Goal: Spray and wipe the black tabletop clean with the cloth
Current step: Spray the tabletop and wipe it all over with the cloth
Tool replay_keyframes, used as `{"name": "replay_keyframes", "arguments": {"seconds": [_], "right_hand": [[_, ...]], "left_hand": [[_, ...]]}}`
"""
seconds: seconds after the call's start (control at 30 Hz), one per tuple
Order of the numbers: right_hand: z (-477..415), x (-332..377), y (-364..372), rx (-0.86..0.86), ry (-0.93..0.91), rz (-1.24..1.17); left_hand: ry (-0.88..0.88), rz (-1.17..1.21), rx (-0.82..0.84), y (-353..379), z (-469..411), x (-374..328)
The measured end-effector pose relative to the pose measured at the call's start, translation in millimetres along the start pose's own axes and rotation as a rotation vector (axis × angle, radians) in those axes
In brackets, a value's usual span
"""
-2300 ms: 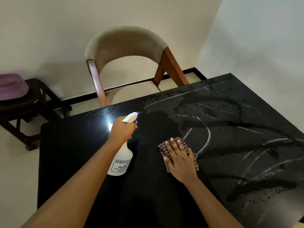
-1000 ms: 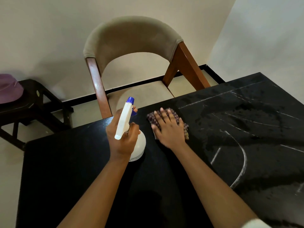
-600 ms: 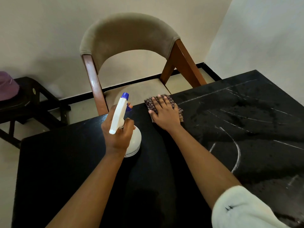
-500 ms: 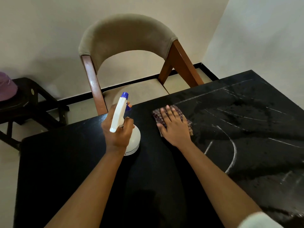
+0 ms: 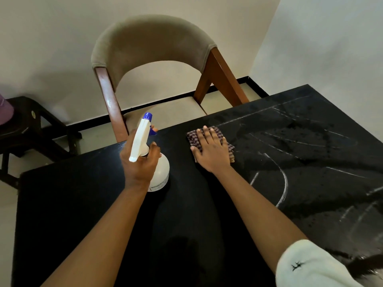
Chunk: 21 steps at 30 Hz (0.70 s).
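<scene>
Now, in front of the chair (image 5: 153, 44), the left hand (image 5: 138, 162) grips the spray bottle (image 5: 160, 172) on the black tabletop (image 5: 83, 193). The flat right hand (image 5: 213, 150) has pushed the cloth (image 5: 193, 137) back toward the chair; white streaks (image 5: 284, 177) remain further right.

Your worktop (image 5: 72, 204) lies open right of the cloth (image 5: 193, 138); the spray bottle (image 5: 162, 170) blocks the left, the chair (image 5: 153, 44) beyond.
</scene>
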State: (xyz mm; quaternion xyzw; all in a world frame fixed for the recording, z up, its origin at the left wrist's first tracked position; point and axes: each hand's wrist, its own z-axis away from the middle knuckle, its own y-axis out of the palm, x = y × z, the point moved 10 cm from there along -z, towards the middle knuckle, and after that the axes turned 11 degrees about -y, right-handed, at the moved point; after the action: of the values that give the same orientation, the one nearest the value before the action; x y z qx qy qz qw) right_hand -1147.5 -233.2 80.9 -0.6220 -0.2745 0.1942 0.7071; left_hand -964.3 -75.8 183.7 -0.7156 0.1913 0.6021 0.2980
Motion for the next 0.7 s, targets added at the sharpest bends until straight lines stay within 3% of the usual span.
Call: {"name": "replay_keyframes", "arguments": {"seconds": [0.17,0.43,0.53,0.7], "right_hand": [[51.3,-1.6,2.3,0.0,-0.038,-0.002],[269.2,-24.9,15.7,0.014,0.056,0.026],[273.8,-26.1,16.5,0.009,0.071,0.024],[209.7,-23.6,10.8,0.044,0.012,-0.004]], "left_hand": [[-0.097,-0.01,0.041,1.2,2.9,3.0],[-0.198,-0.049,0.05,1.1,12.2,-2.7],[-0.253,-0.058,0.063,3.0,18.6,-6.2],[-0.29,-0.023,0.181,10.2,26.9,-15.7]]}}
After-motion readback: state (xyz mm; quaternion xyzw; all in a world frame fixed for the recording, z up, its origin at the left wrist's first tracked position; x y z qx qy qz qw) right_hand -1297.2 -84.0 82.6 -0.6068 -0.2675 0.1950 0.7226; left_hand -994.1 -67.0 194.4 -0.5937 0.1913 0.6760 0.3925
